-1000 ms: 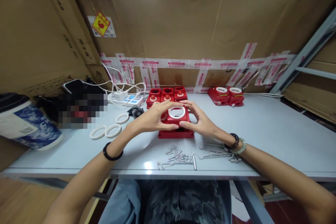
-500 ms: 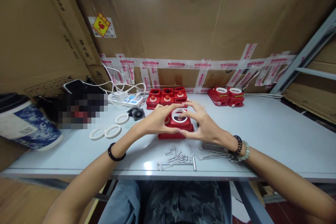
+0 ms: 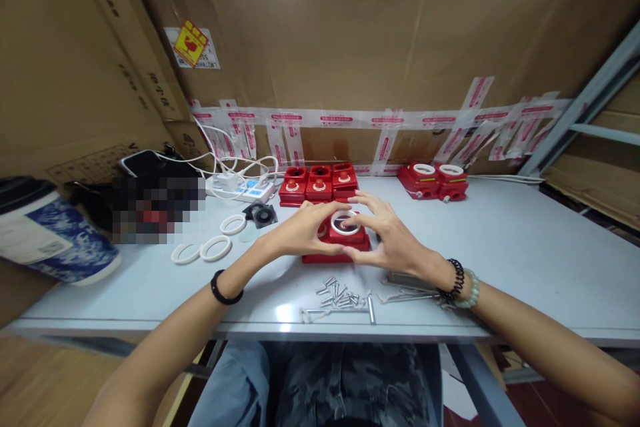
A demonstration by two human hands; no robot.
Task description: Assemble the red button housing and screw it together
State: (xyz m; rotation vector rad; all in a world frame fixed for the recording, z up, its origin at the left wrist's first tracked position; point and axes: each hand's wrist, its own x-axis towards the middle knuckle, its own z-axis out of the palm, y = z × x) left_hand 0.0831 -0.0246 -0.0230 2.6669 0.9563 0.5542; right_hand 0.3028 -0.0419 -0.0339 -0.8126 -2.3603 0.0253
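Head view: round white plastic ring (image 3: 346,233) lies atop glossy red plastic housing (image 3: 333,258), between half-curled left hand (image 3: 299,230) and right hand (image 3: 395,235), right nearer, overlapping ring; cannot tell either grip.

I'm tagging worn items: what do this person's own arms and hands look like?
No sleeve or glove shows on either side. The left hand has a plain black band at its wrist. The right hand has a coiled black band and, nearer the elbow, a pale green beaded bracelet.

A glare spot whitens the tabletop (image 3: 510,247) front; outer edges look stretched.
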